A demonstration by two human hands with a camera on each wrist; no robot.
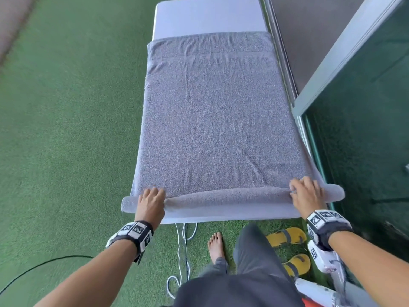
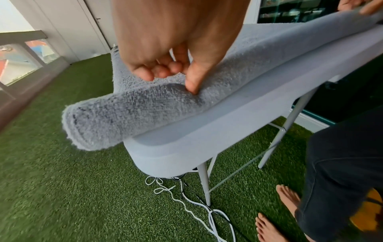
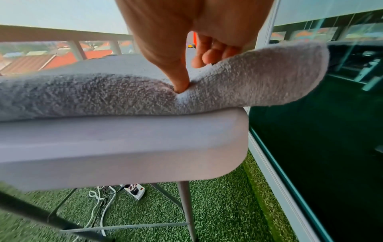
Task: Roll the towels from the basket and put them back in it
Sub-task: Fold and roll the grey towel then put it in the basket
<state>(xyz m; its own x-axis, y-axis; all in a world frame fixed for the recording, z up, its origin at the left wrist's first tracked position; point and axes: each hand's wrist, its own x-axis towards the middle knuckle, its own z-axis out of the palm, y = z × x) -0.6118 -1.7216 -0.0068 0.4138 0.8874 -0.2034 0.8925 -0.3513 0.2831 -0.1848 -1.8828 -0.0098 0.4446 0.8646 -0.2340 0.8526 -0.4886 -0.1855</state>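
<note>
A grey towel (image 1: 217,120) lies spread flat along a narrow white table (image 1: 208,16). Its near edge is folded over into a short roll (image 1: 228,198) that sticks out past both table sides. My left hand (image 1: 151,201) pinches the roll's left part (image 2: 132,108), thumb pressed into the cloth and fingers curled over the top. My right hand (image 1: 306,193) pinches the right part (image 3: 259,78) the same way, thumb dug into the front of the roll. No basket shows in any view.
Green artificial turf (image 1: 66,129) surrounds the table. A glass door and its frame (image 1: 332,85) stand close on the right. White and black cables (image 1: 183,247) lie under the near table end, by my bare foot (image 1: 215,244) and yellow sandals (image 1: 287,238).
</note>
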